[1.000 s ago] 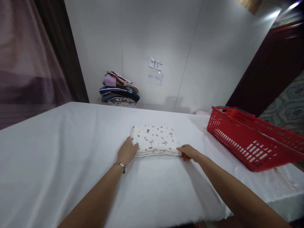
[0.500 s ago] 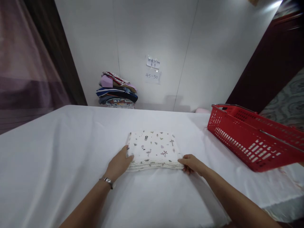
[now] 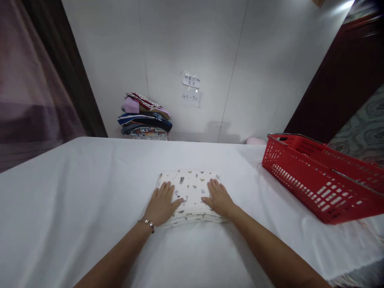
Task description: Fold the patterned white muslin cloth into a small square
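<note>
A white cloth (image 3: 192, 190) with small plant and animal prints lies folded in several layers on the white-covered table (image 3: 99, 192). Flat on its left part rests my left hand (image 3: 163, 204), fingers stretched out. My right hand (image 3: 220, 199) lies on the right part of the same cloth, its fingers spread too. Both palms press down on the top layer, and the folded edges show along the near side.
To the right stands a red plastic basket (image 3: 306, 180) with metal handles. A pile of folded fabrics (image 3: 145, 118) sits beyond the table's far edge, against the wall. Paper signs (image 3: 191, 90) hang on that wall. A pink curtain (image 3: 33, 92) is at the left.
The folded cloth has come nearer to me. Both hands have left its side edges and now lie flat on top. The basket stays in place.
</note>
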The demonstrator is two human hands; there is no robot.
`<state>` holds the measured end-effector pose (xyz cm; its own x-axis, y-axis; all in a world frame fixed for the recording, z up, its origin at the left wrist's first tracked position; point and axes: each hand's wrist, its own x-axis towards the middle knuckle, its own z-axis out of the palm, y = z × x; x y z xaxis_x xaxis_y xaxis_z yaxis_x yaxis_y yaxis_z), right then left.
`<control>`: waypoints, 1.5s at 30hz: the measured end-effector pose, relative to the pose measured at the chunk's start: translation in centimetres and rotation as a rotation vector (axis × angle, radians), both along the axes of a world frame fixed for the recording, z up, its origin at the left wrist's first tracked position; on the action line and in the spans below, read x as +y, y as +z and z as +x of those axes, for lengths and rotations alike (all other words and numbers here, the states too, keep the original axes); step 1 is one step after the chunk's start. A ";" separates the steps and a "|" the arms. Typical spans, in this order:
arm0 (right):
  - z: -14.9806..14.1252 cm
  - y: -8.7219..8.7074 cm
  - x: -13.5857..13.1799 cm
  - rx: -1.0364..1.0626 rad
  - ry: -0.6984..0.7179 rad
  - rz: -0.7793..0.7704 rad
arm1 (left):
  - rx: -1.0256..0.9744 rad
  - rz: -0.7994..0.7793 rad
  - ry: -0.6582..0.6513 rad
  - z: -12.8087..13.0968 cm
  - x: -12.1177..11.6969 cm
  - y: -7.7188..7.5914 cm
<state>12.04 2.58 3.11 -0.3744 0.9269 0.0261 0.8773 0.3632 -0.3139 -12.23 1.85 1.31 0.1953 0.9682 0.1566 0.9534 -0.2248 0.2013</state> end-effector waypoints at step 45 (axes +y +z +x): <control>-0.2 -3.0 7.5 -0.114 -0.133 0.016 | 0.056 -0.092 0.139 0.2 5.3 -0.6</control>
